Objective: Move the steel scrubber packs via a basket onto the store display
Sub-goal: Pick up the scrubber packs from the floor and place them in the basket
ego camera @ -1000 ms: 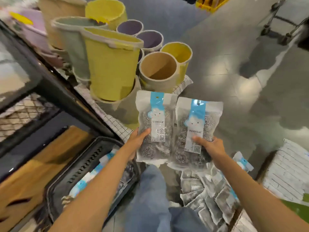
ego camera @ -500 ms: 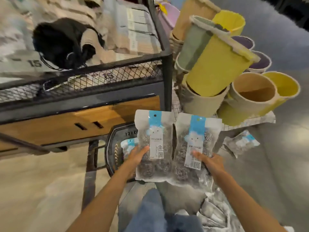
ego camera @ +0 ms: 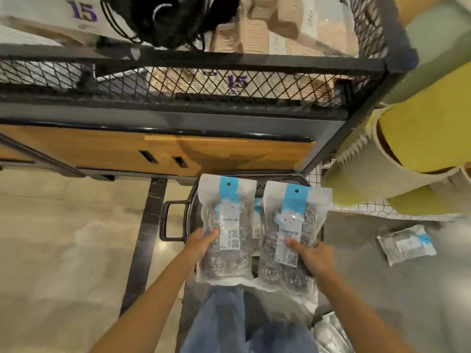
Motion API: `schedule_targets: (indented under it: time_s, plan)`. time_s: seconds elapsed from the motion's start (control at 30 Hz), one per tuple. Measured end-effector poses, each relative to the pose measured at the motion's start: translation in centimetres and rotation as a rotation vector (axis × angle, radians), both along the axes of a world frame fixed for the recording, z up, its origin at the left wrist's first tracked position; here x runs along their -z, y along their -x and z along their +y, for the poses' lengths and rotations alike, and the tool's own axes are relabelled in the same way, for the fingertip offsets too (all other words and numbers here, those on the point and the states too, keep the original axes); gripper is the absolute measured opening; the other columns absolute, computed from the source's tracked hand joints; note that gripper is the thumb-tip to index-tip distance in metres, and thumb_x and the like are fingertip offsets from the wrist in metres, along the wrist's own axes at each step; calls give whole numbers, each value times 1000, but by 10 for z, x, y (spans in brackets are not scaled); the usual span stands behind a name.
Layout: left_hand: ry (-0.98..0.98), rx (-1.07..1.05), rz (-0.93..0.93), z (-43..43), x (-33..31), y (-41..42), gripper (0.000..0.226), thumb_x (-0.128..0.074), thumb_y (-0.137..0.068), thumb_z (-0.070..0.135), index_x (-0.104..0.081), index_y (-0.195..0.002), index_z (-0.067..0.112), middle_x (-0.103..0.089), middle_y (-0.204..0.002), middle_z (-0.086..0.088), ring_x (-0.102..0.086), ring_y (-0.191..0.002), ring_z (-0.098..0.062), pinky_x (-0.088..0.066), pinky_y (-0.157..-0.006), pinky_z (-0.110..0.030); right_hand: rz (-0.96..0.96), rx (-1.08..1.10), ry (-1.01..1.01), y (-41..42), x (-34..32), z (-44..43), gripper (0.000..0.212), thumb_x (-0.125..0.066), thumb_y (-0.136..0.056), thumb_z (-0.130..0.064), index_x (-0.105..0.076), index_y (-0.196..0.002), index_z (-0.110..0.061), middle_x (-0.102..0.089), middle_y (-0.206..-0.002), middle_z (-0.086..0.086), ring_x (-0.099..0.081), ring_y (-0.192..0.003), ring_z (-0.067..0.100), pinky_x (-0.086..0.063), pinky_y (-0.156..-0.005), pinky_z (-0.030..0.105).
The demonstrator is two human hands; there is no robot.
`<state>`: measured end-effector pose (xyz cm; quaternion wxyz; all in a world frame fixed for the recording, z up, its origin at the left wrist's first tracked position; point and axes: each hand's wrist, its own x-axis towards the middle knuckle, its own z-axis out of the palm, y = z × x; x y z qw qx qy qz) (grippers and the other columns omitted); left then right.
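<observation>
Two packs of steel scrubbers are held up side by side above the black basket [ego camera: 190, 215]. The left hand [ego camera: 201, 244] grips the left pack [ego camera: 226, 225], thumb on its front; its white label reads "金属". The right hand [ego camera: 312, 258] grips the right pack [ego camera: 293, 225], whose brand line is blurred. A third pack [ego camera: 405, 244] lies on the floor to the right. Beyond, behind the mesh display shelf [ego camera: 178, 63], a carton [ego camera: 267, 85] shows a purple "15".

Left scrubber pack [ego camera: 229, 217] and right scrubber pack [ego camera: 290, 220], clear, blue-striped, upright above black basket [ego camera: 191, 212]
</observation>
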<state>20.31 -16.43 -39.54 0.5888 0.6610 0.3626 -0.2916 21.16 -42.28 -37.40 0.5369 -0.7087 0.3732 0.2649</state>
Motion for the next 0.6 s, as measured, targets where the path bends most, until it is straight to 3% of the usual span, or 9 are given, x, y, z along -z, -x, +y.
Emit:
schedule_targets:
  time_s: [0.07,0.13,0.2,0.27,0.33,0.43,0.47,0.53,0.6]
  plan:
    - [19,13,29,9,24,-15,21,-54,-95,24,-55,-114,13,-59,-124,-8,-56,-103,-19,-40,-87,-27,21,-54,45,-14,41,10,72,-86,-34,-61,-71,-88,-15,-74,-85,7,-70,-76,24,-58,-73,43]
    - [32,27,42,13,44,-29,34,-52,-96,23,-49,-128,12,-51,-132,-3,-51,-116,-21,-36,-90,-26,48,-75,83,-29,66,23,63,-87,-41,-57,-70,-87,-17,-73,-87,4,-70,-82,25,-57,-80,43]
    - [32,-1,79,16,67,-43,51,-50,-97,25,-34,-143,11,-41,-136,2,-39,-132,-24,-33,-100,-29,64,-79,104,-48,87,32,41,-87,-59,-37,-68,-89,-16,-70,-86,4,-67,-79,22,-56,-79,36]
    - [47,-22,134,20,99,-52,60,-51,-97,29,-24,-148,12,-34,-146,-1,-30,-138,-23,-28,-107,-32,81,-82,100,-65,118,36,33,-86,-64,-29,-66,-88,-17,-69,-86,4,-66,-77,21,-55,-77,34]
    - [27,-2,166,20,132,-58,65,-52,-95,34,-22,-149,14,-32,-142,5,-28,-139,-21,-27,-107,-32,100,-113,103,-79,155,35,36,-85,-64,-30,-65,-90,-16,-68,-86,4,-66,-77,22,-56,-76,34]
    - [-10,15,164,22,185,-62,62,-53,-94,32,-26,-147,15,-32,-143,8,-34,-132,-15,-31,-100,-25,162,-147,98,-92,209,34,40,-85,-65,-30,-68,-95,-10,-71,-83,7,-65,-64,21,-55,-57,31]
    - [-29,17,190,23,197,-66,63,-53,-95,32,-25,-148,13,-33,-147,2,-34,-134,-18,-30,-102,-27,180,-150,95,-95,226,33,38,-85,-65,-28,-68,-96,-11,-71,-83,7,-65,-64,21,-54,-55,30]
    - [-52,7,251,29,231,-71,71,-55,-92,37,-21,-149,12,-27,-154,-5,-29,-139,-24,-25,-109,-34,218,-155,83,-96,260,36,41,-86,-63,-26,-67,-97,-12,-72,-89,8,-70,-77,27,-59,-68,38]
    - [-40,-38,288,30,262,-73,74,-58,-90,38,-23,-150,12,-30,-153,-6,-31,-138,-25,-26,-107,-33,267,-198,70,-96,288,38,52,-86,-59,-28,-65,-104,-12,-71,-98,10,-70,-88,30,-58,-79,45]
